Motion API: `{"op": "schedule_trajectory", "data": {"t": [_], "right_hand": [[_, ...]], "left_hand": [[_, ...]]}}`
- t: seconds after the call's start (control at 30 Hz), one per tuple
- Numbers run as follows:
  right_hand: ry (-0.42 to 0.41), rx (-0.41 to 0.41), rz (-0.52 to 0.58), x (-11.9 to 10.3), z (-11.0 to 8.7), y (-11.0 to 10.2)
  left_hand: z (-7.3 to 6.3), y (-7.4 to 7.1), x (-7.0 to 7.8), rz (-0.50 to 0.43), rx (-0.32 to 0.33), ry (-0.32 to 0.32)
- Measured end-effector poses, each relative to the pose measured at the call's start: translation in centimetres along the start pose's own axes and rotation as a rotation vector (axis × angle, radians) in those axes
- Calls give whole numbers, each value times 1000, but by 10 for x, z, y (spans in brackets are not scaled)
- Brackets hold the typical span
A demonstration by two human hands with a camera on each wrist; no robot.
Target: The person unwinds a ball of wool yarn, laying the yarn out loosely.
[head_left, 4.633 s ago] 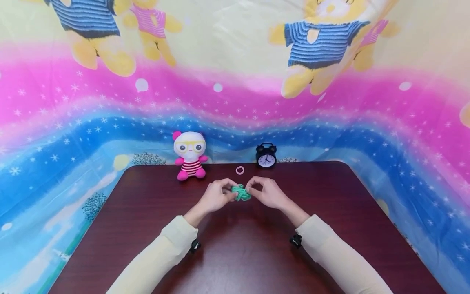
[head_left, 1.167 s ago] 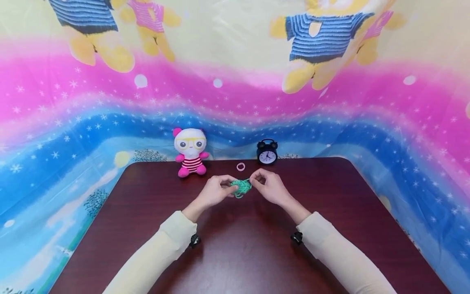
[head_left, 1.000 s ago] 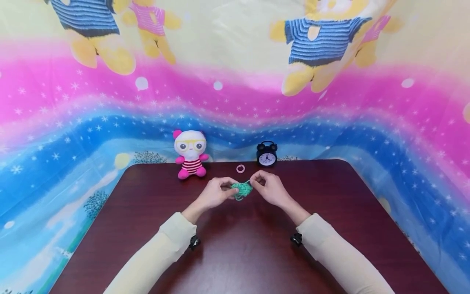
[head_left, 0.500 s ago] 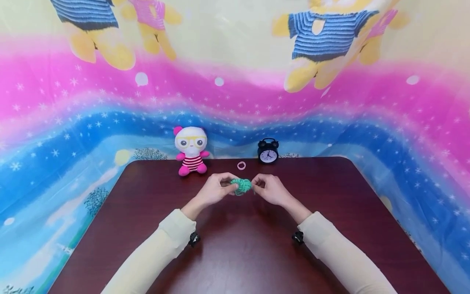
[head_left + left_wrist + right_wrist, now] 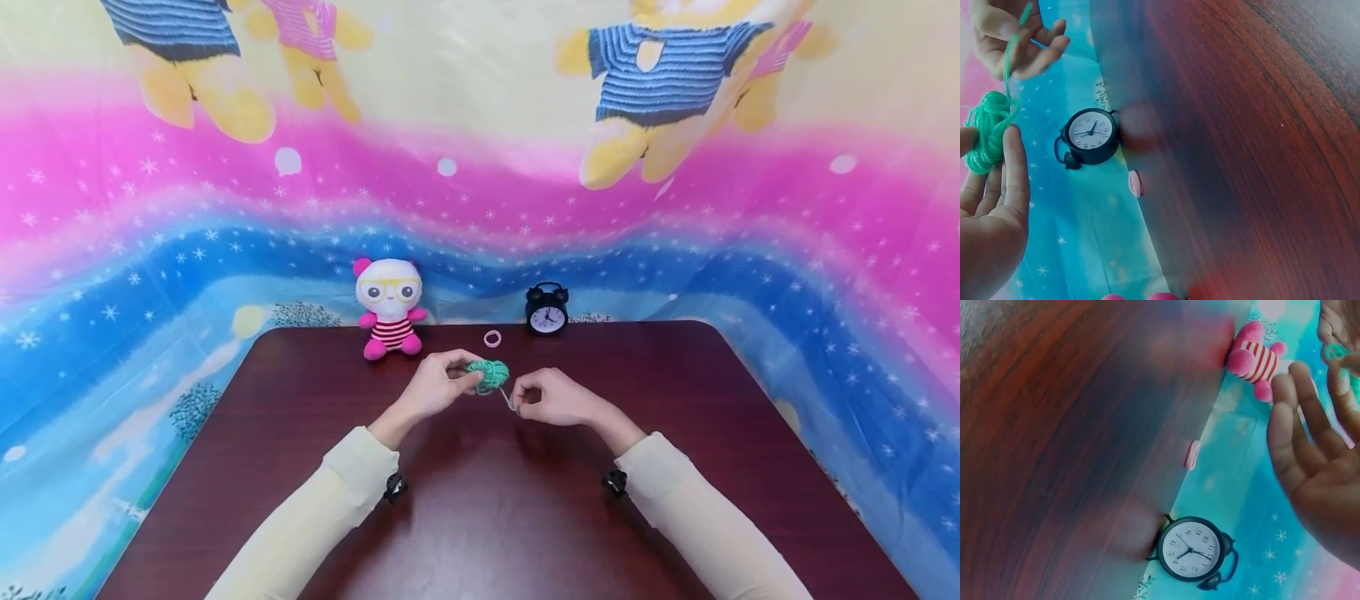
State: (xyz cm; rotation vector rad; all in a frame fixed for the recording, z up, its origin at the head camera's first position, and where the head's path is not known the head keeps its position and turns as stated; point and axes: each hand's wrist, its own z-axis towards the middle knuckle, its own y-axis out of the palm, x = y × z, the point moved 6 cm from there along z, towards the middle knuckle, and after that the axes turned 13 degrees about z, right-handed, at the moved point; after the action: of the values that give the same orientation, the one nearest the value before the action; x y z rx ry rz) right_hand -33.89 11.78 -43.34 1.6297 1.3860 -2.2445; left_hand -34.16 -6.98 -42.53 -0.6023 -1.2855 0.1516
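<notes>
I hold the ball of green yarn in my left hand, squeezed between my thumb and fingers, up off the table. My right hand pinches the loose strand that hangs from it, and the tip of that strand is hard to see in the head view. Just past the yarn, near the back edge of the table, lies a little pink ring. A panda toy in a stripy shirt sits to the left of the ring, and a black clock stands to the right. Behind them hangs a bright cloth with teddy bears on it, and the top cuts off some of the bears. From my right wrist, my own fingers hide most of the panda's head, and the yarn is partly covered and cut off at the side. From my left wrist, only two pink bits peek in at the bottom.
</notes>
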Motion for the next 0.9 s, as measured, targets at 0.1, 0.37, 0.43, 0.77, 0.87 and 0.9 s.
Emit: {"op": "schedule_trajectory", "data": {"t": [0.1, 0.37, 0.43, 0.77, 0.87, 0.9], "right_hand": [[-36, -25, 51, -4, -3, -2], [-58, 181, 129, -7, -6, -24], [-88, 238, 162, -9, -6, -30], [-88, 493, 261, -2, -11, -53], [-9, 517, 209, 3, -11, -53], [16, 512, 186, 4, -11, -53]], "left_hand": [[1, -1, -3, 17, 6, -5], [0, -3, -7, 89, 6, -10], [0, -2, -6, 91, -4, -12], [-3, 1, -4, 120, -84, 23], [-4, 2, -3, 115, -97, 21], [-4, 3, -3, 110, -101, 19]]}}
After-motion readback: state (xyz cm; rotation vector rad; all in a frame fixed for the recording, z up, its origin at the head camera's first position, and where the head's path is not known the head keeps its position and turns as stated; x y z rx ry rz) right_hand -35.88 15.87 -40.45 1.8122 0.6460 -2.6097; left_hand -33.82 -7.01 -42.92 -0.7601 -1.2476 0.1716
